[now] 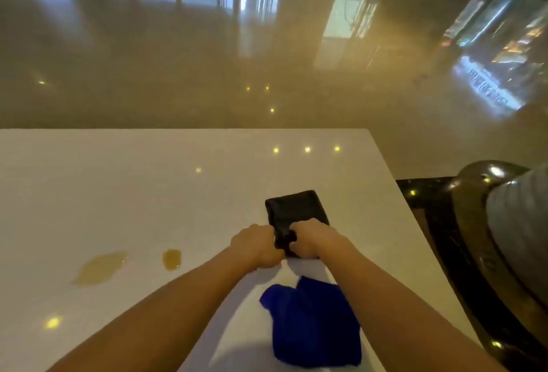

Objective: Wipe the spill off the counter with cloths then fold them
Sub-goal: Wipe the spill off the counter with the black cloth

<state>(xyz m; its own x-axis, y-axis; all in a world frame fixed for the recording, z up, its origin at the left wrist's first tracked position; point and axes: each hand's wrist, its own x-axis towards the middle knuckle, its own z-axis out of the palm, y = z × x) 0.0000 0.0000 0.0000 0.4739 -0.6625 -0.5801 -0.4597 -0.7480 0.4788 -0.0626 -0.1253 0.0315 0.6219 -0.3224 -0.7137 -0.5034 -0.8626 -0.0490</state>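
A folded black cloth (292, 208) lies flat on the white counter (148, 193), right of centre. My left hand (256, 245) and my right hand (311, 238) both pinch its near edge, fingers closed on the fabric. A crumpled blue cloth (314, 327) lies between my forearms, close to the counter's near edge. Two amber spills sit to the left: a large flat puddle (99, 268) and a small round one (172, 259). Neither cloth touches the spills.
The counter's far edge and right corner (367, 131) drop off to a glossy beige floor (267, 60). A dark curved chair back with a grey cushion (504, 238) stands close against the counter's right side.
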